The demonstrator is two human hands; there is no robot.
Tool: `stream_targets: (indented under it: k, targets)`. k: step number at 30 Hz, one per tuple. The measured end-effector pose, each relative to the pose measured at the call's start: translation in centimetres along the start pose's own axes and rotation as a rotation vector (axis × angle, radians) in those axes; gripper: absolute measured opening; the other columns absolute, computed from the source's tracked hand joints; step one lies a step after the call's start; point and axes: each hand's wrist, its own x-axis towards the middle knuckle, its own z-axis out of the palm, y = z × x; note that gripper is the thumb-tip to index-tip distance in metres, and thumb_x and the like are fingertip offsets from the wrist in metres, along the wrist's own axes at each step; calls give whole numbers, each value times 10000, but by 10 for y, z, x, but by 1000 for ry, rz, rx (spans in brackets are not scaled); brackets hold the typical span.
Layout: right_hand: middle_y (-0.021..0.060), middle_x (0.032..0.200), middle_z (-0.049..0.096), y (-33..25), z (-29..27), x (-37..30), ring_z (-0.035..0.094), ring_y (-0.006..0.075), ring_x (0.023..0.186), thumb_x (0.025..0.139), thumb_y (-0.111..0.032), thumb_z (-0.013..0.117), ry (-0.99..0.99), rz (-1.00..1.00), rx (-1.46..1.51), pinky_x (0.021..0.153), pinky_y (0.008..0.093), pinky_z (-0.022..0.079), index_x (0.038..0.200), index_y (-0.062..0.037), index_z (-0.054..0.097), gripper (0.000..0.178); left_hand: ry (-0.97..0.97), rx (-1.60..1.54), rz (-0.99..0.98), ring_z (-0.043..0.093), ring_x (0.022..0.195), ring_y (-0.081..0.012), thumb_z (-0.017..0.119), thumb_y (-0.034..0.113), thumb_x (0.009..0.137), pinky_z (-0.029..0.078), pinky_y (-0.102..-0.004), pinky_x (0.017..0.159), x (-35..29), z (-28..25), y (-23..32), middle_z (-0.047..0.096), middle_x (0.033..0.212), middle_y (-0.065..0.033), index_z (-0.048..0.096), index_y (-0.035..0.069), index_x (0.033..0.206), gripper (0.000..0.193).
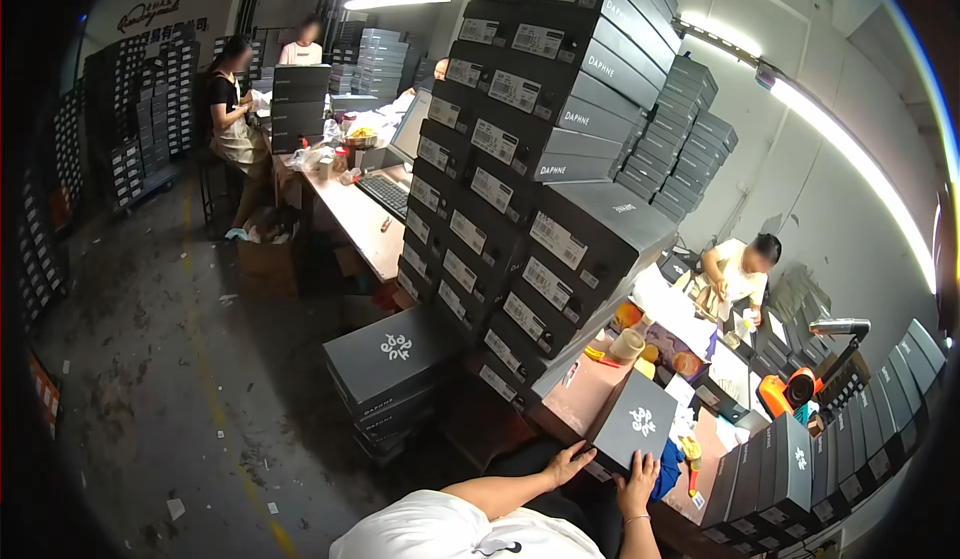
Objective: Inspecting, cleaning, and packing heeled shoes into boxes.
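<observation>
Item, lower right of the frame: one dark grey lidded box (632,409), pale emblem on lid, tilted, at the near edge of a brown tabletop (585,396). Left grip (570,465): closed on the box's near left corner. Right grip (638,479): fingers parted over the near edge, clasping the same box. Just right of these: blue cloth (666,476), partly hidden. On the tabletop beyond: beige roll (628,346), yellow-handled tool (598,357), orange device (788,393). Lower right corner: row of dark boxes (770,479), leaning on edge. Centre, rising to the top edge: tall stack of labelled boxes (520,164). Left of its foot: low stack of boxes (385,379). Right: co-worker in pale top (742,284). Upper left: seated person in dark top (226,94), by a second tabletop (345,209) bearing a black keyboard (384,195).
</observation>
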Motion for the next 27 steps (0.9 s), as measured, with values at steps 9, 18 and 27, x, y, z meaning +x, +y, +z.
stream_targets:
  k: [9,18,27]
  targets:
    - [250,1454,324,-5,-7,4,208,474,1372,709,-246,787,-84,60,17,1113,525,234,1412,-81,401,819,19,185,104,453,1283,-343,560,629,850,343,-382,1072,-2,0,-2,496,1340,-260,421,-32,1383,860]
    - [303,1476,241,13,6,10,243,442,1372,666,-271,817,173,215,306,1124,458,235,1481,-26,211,1045,-3,71,308,467,1248,-378,642,538,834,362,-412,1055,24,9,-38,492,1312,-289,418,-96,1347,846]
    - [221,1433,385,32,-3,-1,408,277,1300,897,-403,641,10,646,927,1057,401,317,1462,39,221,831,71,187,157,470,1232,-384,604,579,843,382,-398,1037,-9,4,12,474,1315,-285,447,-69,1335,829]
